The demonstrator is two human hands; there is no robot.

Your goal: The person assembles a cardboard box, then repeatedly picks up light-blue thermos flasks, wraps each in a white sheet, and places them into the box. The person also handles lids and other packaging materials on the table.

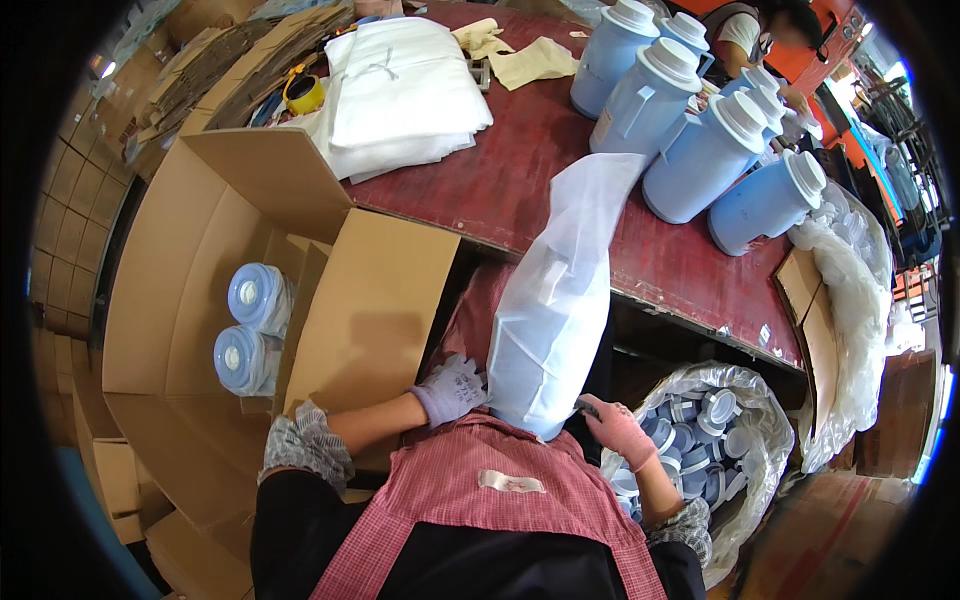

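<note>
A blue vacuum jug (551,352) in a translucent white bag stands between my hands, against the checked apron (465,472). The bag's loose upper part (592,195) reaches over the table edge. My left hand (452,390), in a pale glove, touches the jug's lower left side; its palm is hidden. My right hand (616,429), in a pink glove, is at the lower right side with its fingers curled around a small dark object (587,408), too small to name. Several blue jugs with white lids (679,127) stand on the red table (517,150).
An open cardboard box (142,300) with two bagged jugs (251,294) stands left. White bags (409,82) and yellow tape (304,94) lie on the table. A plastic-lined container (772,442) of blue-grey lids (694,450) is at right. A person (739,37) is behind the jugs.
</note>
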